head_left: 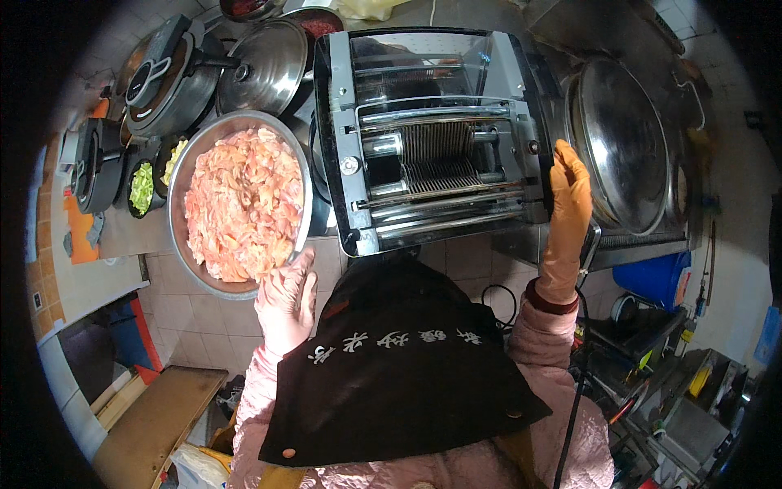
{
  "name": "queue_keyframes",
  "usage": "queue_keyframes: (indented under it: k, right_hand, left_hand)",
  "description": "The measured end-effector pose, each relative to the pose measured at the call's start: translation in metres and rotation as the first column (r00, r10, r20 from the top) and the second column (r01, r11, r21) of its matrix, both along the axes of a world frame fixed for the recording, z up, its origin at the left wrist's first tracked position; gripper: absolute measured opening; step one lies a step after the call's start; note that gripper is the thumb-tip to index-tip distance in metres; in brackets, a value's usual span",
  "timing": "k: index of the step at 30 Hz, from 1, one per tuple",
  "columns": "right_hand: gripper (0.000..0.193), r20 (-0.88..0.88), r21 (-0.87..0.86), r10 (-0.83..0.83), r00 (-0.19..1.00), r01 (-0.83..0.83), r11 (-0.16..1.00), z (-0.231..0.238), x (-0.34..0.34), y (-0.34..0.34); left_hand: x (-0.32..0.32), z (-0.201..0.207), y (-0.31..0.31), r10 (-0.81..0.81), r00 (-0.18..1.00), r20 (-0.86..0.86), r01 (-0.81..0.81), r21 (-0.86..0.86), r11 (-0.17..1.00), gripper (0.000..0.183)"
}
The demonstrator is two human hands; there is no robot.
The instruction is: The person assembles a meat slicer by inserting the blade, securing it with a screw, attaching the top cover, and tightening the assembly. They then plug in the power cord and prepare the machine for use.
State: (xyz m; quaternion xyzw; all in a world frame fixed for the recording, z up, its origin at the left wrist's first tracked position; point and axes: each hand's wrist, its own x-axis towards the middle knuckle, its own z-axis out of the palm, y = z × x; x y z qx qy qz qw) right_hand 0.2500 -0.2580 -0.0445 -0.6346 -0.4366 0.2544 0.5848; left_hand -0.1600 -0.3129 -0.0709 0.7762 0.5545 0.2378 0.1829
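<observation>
Raw meat pieces (243, 204) fill a round metal bowl (177, 224) just left of a metal machine (440, 159) with rows of thin blades. The left hand (287, 303) is at the bowl's lower right rim; whether its fingers clasp it, I cannot tell. The right hand (568, 216) reaches up along the machine's right side, its grip likewise unclear. Beyond the bowl lies a domed lid (265, 69).

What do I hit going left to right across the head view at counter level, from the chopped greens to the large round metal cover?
Chopped greens → metal bowl of raw meat pieces → roller machine → right hand → large round metal cover.
</observation>
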Motion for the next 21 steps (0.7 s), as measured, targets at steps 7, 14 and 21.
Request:
queue_keyframes:
  k: [7, 14, 21]
  right_hand:
    - [0.056, -0.108, -0.225, 0.062, 0.992, -0.086, 0.971, 0.002, -0.004, 0.001]
    - [0.063, 0.154, -0.298, 0.179, 0.972, -0.127, 0.946, 0.007, -0.001, 0.003]
    - [0.066, 0.24, -0.254, 0.109, 0.965, -0.046, 0.966, -0.005, -0.004, 0.015]
  left_hand:
    - [0.056, 0.021, 0.046, 0.073, 0.818, 0.571, -0.006, -0.118, 0.993, 0.059]
    - [0.085, 0.055, 0.098, 0.002, 0.997, 0.077, -0.026, 0.308, 0.951, 0.042]
    - [0.116, 0.064, 0.148, -0.14, 0.947, -0.288, 0.267, 0.469, 0.842, 0.012]
